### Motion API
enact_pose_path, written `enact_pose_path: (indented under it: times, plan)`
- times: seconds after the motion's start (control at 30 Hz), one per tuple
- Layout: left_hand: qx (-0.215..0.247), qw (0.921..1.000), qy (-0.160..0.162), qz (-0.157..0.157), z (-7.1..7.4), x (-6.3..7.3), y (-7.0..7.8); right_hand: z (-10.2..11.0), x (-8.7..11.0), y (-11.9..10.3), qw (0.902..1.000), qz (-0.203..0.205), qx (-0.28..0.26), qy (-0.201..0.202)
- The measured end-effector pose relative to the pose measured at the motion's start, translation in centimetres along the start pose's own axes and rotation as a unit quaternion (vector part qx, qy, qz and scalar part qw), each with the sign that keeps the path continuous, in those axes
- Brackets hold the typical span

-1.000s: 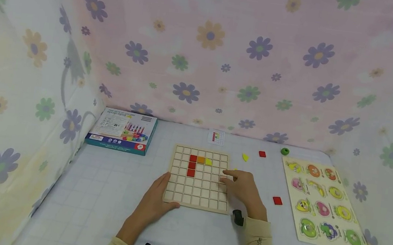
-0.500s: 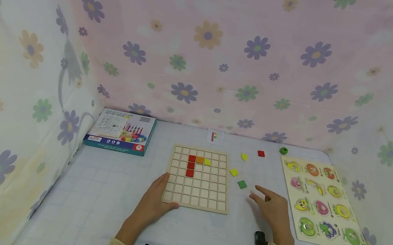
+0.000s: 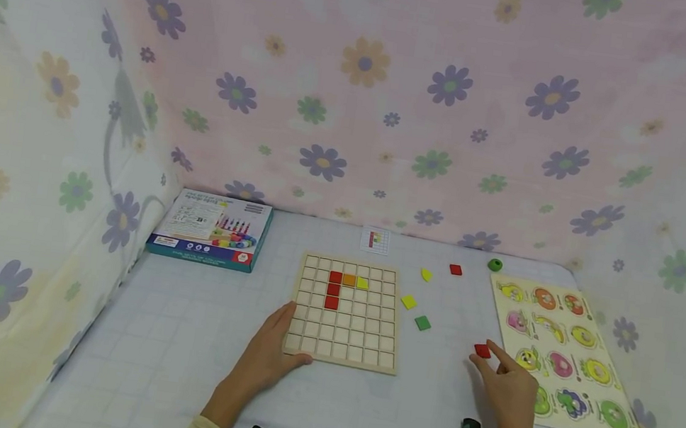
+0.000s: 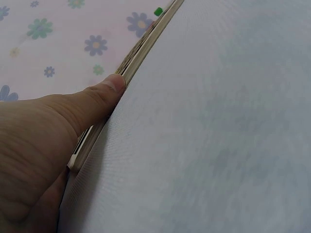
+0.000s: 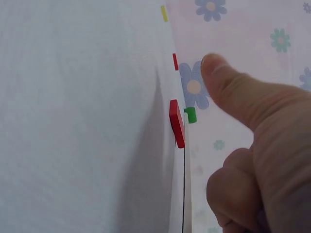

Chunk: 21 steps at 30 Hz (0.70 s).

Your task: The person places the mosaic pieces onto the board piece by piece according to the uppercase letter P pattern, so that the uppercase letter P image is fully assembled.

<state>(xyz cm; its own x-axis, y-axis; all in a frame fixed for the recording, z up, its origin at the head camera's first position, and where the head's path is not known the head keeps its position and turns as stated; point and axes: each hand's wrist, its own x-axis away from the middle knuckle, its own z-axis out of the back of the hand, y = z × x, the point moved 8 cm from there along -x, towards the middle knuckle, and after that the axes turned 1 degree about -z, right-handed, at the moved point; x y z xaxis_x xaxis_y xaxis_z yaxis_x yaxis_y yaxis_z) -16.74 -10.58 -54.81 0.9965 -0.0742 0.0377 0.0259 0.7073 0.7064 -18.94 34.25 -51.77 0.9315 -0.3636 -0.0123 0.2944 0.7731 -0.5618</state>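
Note:
In the head view a wooden grid board lies mid-table. Three red square tiles form a column in it, with an orange tile and a yellow tile to the right of the top one. My left hand rests on the board's lower left corner, fingers along the left side, thumb at the front edge; the left wrist view shows the thumb against the edge. My right hand is at a loose red tile, thumb and forefinger spread around it. A gap separates thumb and tile in the right wrist view.
Right of the board lie two loose yellow pieces, a green tile and another red tile. A green bead and fruit puzzle board are farther right. A pattern card and boxed toy stand behind.
My right hand has moved from the board's right side across to the loose red tile, uncovering the green tile and a yellow piece. My left hand stays on the board.

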Motion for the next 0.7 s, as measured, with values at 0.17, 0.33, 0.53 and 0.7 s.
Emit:
enact_pose_path:
  times: [0.17, 0.33, 0.53, 0.7]
  plan:
    - [-0.005, 1.0000, 0.000, 0.000, 0.1, 0.0, 0.0, -0.2, -0.2, 0.9, 0.9996, -0.020, 0.000, 0.021]
    - [-0.006, 1.0000, 0.000, 0.000, 0.0, 0.0, 0.0, -0.5, -0.3, 1.1, 0.9989, -0.039, 0.001, 0.028]
    - [-0.007, 1.0000, 0.003, -0.004, 0.0, 0.0, 0.0, -0.7, -0.3, 1.2, 0.9981, -0.057, -0.004, 0.020]
    - [-0.009, 0.9999, 0.006, -0.006, 0.0, 0.1, 0.1, -0.9, -0.3, 1.4, 0.9973, -0.073, -0.004, 0.012]
